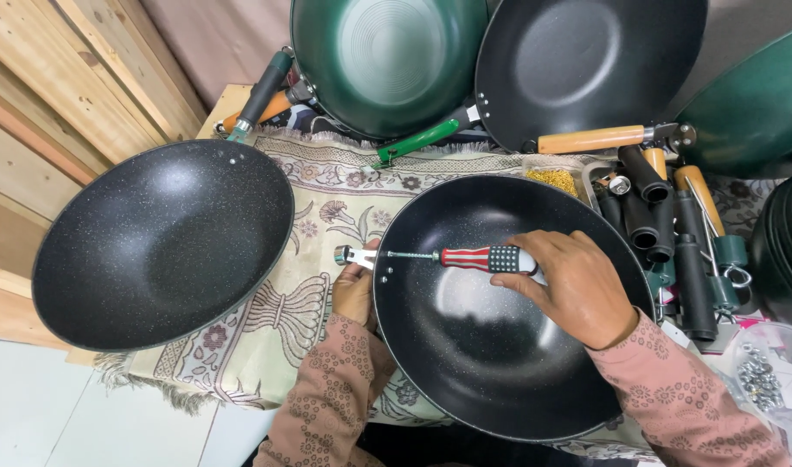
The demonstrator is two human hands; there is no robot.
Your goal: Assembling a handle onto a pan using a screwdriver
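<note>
— What have you got in hand?

— My right hand is wrapped around a screwdriver with a red, white and blue striped handle. Its shaft runs left across the inside of a black speckled wok to a screw at the rim. My left hand is outside that rim, fingers pinched on a small metal handle bracket to keep it against the wall.

— Where does the wok sit?

— On a patterned cloth over the table, right in front of me, between my sleeves. It has no handle on it.

— How does it handle, do you reckon?

— Stiff metal, fairly heavy I judge, and the coated bowl looks slick, so it may rock or slide on the cloth. The rim is the best place to take it. The bracket is small and easy to lose, so a fingertip pinch suits it. The screwdriver handle is thick and wants the full, closed grip I have on it.

— What else is around?

— A second black speckled wok lies to the left, also without a handle. Leaning at the back are a green wok and a dark wok. To the right lies a heap of loose handles, black, green and wooden, and a clear bag of metal hardware. A small tub of brass-coloured screws sits just behind my wok.
</note>
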